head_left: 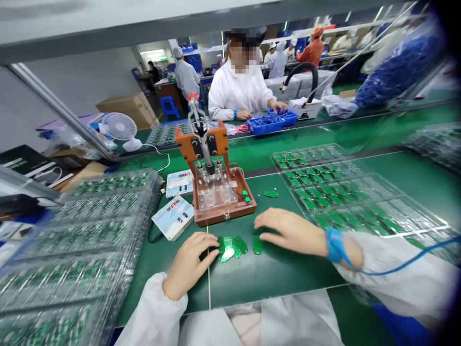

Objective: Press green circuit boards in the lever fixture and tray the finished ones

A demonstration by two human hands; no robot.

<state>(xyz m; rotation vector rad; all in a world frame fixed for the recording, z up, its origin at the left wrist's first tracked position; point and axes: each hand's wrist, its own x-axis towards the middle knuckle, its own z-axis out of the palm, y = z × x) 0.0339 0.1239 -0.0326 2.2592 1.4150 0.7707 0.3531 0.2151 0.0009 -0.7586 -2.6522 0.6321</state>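
Several small green circuit boards lie in a loose cluster on the green work surface, some overlapping. My left hand rests at the cluster's left edge, fingers curved and thumb apart, the fingertips at the nearest board. A single circuit board lies just right of the cluster. Beside and above it is my right hand, fingers stretched and apart, with nothing visible in them. A blue wrist strap with a cord circles my right wrist. Behind the boards stands an orange-and-brown test fixture with its toggle lever and two green buttons.
Another circuit board lies right of the fixture. Two display boxes sit at its left. Stacked clear trays of boards fill the left side; a clear tray holds boards at right. Across the bench, a person handles a blue bin.
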